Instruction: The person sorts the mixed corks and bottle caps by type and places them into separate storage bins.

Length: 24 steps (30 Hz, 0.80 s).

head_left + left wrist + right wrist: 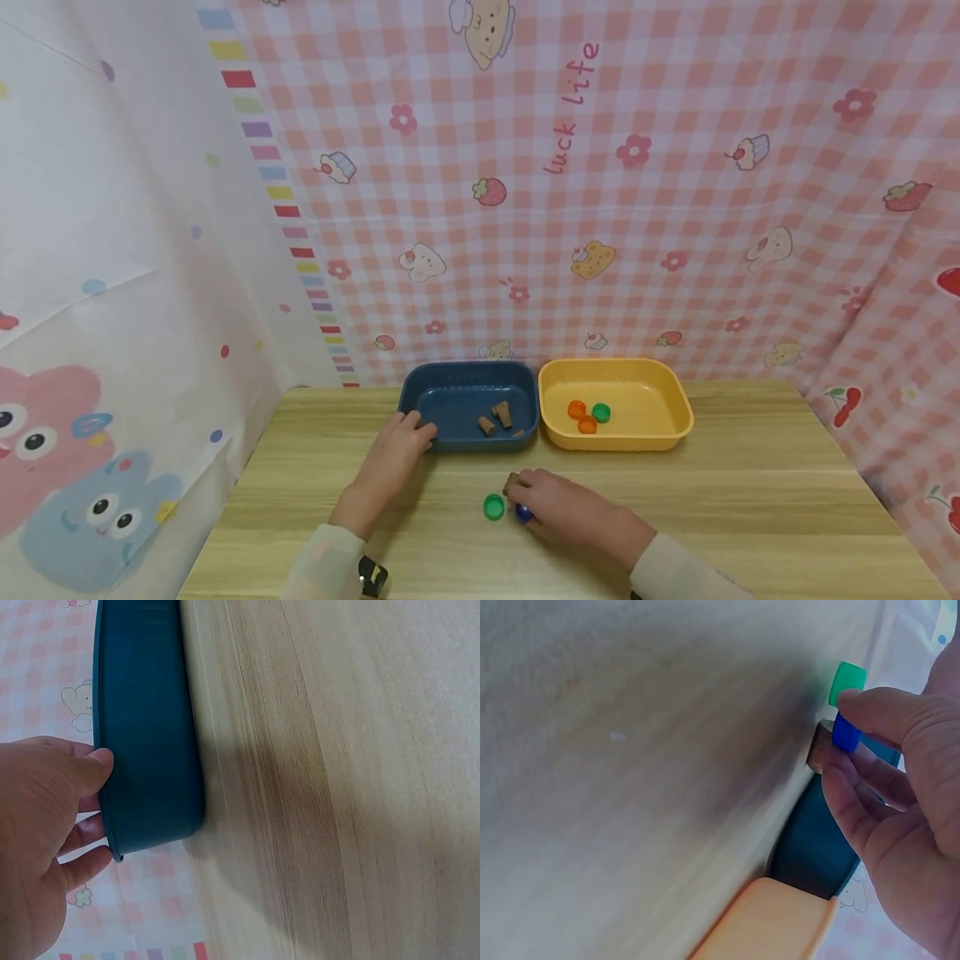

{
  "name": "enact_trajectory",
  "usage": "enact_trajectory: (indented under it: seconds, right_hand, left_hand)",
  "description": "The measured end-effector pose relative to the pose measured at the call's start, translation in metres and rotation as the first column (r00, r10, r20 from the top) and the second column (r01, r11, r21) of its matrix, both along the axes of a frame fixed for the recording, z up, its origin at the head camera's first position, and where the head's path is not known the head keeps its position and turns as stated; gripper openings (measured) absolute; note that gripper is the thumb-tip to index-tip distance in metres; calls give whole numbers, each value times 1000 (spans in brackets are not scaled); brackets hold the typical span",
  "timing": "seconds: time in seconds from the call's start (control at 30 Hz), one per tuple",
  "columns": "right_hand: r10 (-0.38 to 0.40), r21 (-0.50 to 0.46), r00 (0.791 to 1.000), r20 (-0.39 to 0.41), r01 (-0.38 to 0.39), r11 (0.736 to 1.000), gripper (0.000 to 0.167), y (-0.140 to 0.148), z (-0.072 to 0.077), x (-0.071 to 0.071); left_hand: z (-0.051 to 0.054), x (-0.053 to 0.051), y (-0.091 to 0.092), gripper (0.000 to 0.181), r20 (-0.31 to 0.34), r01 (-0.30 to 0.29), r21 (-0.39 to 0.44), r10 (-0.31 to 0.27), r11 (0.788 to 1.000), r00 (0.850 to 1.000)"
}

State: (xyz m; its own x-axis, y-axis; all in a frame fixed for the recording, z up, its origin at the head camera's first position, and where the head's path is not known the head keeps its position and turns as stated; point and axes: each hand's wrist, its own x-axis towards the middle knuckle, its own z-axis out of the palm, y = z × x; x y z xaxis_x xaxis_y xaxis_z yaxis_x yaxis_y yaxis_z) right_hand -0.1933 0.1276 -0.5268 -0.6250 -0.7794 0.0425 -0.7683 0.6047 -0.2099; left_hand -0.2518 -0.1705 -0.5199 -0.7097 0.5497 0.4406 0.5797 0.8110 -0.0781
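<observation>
My left hand point(397, 454) grips the front left rim of a dark blue tray point(423, 440); in the left wrist view the thumb lies outside the wall point(146, 750), with fingers behind the rim. On the table my right hand point(562, 504) has its curled thumb and fingers around a blue bottle cap point(846, 733). A brown cork point(820, 748) sits against its fingertips. Just left of these lies a green bottle cap point(493, 507), close by the right thumb in the right wrist view. Part of the blue cap is hidden by the fingers.
Corks point(487, 427) lie in the blue tray. Right beside it stands a yellow tray point(667, 400) holding two orange caps point(577, 409) and a green cap point(602, 412). Both trays stand at the table's back edge, before a pink checked cloth point(525, 317).
</observation>
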Motion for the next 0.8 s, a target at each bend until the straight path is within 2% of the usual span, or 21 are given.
enact_trajectory:
  seconds: [0.13, 0.33, 0.63, 0.8]
  right_hand:
    - [16, -6, 1000, -5, -17, 1000, 32, 3, 5, -2]
    - [-9, 7, 999, 42, 8, 1000, 38, 11, 13, -5]
    - [7, 22, 1000, 15, -7, 1000, 27, 22, 25, -7]
    - [-6, 30, 999, 38, 5, 1000, 26, 28, 29, -8]
  left_hand:
    - [0, 0, 0, 12, 1, 1, 5, -1, 1000, 1000]
    - [0, -1, 1, 11, -4, -4, -14, 4, 1000, 1000]
    - [0, -1, 0, 11, 4, -12, -20, 12, 1000, 1000]
    - [-1, 0, 0, 11, 3, -12, -15, 12, 1000, 1000]
